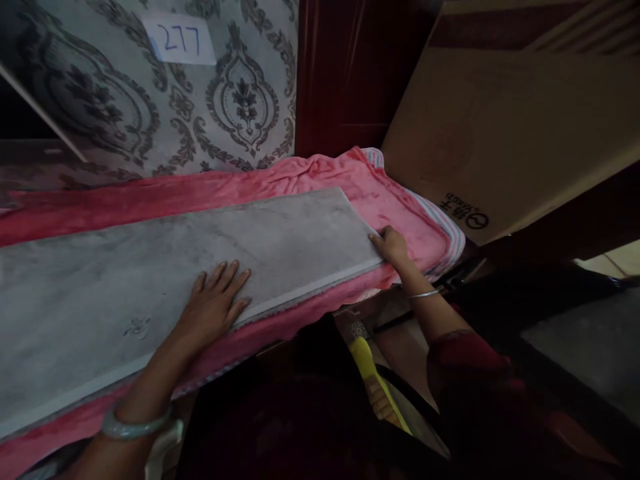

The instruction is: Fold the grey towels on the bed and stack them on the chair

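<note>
A long, flat grey pad (pixel 280 247) with a pale edge band lies on a pink blanket (pixel 280 173). It could be a seat cushion or a mat; the exact kind is hard to tell. My left hand (pixel 213 307) rests flat on its top near the front edge, fingers spread. A small stitched-looking or printed mark shows on the surface to the left of that hand. At the pad's right front corner, my right hand (pixel 393 247) has its thumb on top and its fingers curled at the edge, partly hidden.
Patterned wallpaper with a paper sign (pixel 180 40) reading 277 stands behind, beside a dark red wooden panel (pixel 345 67). A large cardboard box (pixel 500 120) leans at the right. Below the bench edge is a yellow-and-tan object (pixel 375 383).
</note>
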Motion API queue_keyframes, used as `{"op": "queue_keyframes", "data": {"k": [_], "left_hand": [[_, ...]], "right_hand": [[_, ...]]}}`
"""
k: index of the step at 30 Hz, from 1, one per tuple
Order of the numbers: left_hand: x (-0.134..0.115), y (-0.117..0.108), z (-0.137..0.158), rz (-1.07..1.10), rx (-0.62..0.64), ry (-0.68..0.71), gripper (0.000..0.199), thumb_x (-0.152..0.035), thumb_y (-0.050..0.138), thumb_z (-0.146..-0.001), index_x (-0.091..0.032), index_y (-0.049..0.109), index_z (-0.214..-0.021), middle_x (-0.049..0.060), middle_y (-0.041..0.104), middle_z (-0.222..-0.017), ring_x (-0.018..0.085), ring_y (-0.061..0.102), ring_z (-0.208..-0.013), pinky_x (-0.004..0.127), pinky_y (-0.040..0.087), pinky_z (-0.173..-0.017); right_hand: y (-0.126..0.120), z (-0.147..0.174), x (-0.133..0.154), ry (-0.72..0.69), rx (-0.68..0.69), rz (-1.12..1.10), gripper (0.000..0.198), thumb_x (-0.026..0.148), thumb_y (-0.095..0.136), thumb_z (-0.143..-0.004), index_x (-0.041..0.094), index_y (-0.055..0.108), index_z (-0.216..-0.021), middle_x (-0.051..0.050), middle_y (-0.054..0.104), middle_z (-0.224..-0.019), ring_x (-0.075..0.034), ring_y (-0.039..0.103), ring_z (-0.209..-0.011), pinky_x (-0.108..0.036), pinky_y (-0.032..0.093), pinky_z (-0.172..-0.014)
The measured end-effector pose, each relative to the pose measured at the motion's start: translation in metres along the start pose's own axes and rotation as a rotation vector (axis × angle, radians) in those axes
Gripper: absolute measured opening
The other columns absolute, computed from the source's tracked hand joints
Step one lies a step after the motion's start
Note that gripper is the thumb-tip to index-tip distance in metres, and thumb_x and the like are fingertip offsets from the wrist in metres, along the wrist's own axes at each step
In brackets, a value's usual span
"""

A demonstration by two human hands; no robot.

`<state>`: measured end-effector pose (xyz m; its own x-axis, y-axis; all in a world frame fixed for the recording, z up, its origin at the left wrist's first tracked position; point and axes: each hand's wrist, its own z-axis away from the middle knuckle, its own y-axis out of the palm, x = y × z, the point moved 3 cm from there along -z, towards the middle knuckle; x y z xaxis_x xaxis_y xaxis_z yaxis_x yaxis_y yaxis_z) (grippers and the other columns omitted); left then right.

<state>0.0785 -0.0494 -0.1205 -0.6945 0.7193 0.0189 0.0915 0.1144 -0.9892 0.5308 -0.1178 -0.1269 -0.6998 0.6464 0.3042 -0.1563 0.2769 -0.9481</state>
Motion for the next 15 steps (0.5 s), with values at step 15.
{"op": "queue_keyframes", "data": {"k": [15], "left_hand": [[0.006, 0.013, 0.003, -0.008, -0.052, 0.013, 0.062, -0.052, 0.035, -0.098, -0.024, 0.049, -0.151, 0.012, 0.039, -0.161, 0.037, 0.033, -0.15, 0.064, 0.03, -0.117]], "right_hand": [[0.006, -0.009, -0.037, -0.091, -0.066, -0.432, 0.022, 0.036, 0.042, -0.092, 0.021, 0.055, -0.083, -0.006, 0.064, -0.08, -0.02, 0.057, -0.076, -0.029, 0.045, -0.07]]}}
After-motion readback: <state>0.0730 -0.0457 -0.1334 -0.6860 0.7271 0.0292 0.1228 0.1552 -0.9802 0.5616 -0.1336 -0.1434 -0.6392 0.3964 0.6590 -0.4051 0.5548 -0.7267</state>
